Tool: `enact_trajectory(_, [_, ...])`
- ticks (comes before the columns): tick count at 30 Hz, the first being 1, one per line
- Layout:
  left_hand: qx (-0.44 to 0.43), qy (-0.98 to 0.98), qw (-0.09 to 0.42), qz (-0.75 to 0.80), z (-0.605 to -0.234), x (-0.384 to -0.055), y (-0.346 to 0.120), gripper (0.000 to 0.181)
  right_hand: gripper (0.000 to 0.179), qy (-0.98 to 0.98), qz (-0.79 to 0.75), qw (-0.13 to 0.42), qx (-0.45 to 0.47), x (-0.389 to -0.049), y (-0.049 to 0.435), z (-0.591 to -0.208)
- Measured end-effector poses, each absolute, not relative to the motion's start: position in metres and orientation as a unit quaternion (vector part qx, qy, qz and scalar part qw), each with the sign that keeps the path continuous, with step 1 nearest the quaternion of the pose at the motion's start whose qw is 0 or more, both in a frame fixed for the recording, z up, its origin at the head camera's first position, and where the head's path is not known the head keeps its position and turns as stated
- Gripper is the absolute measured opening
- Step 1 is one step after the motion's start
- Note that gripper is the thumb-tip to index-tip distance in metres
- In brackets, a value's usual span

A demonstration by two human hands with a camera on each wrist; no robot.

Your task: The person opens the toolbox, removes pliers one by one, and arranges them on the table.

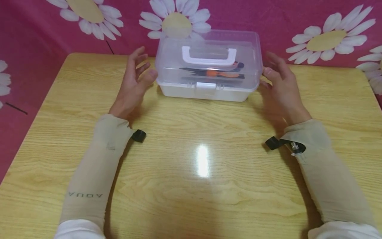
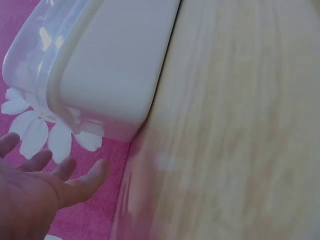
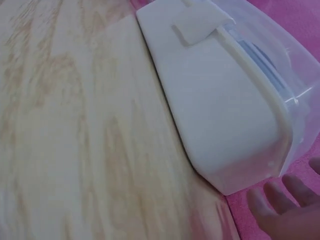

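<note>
A storage box (image 1: 176, 91) with a clear lid and white base stands at the back of the table, its lid down and its white handle (image 1: 209, 61) lying on top. Through the lid show orange-and-black pliers (image 1: 213, 73) and other dark tools, partly blurred. My left hand (image 1: 134, 81) is beside the box's left end, fingers spread and loosely bent; the left wrist view shows a gap between that hand (image 2: 45, 190) and the box (image 2: 110, 65). At the right end is my right hand (image 1: 280, 83), its fingers relaxed; whether the thumb touches the box I cannot tell.
The wooden table (image 1: 167, 186) carries a bright light reflection in its middle. Behind it hangs a magenta cloth (image 1: 238, 16) with large white daisies, close against the box's back. Each sleeved wrist bears a small black camera mount (image 1: 139, 136).
</note>
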State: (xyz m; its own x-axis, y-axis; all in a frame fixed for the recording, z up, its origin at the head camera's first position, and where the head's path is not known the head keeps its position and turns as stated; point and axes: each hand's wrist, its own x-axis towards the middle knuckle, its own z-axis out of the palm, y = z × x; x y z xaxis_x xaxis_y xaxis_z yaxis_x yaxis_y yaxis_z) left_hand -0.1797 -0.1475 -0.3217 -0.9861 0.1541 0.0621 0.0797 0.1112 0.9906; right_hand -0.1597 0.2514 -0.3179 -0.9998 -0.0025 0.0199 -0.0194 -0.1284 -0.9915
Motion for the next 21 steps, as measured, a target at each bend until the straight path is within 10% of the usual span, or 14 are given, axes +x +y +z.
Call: enact_trajectory(21, [0.082,0.756,0.067,0.646,-0.325,-0.18,-0.125,0.077,0.086,-0.697,0.716,-0.044,-0.002,-0.16,0.245,-0.33])
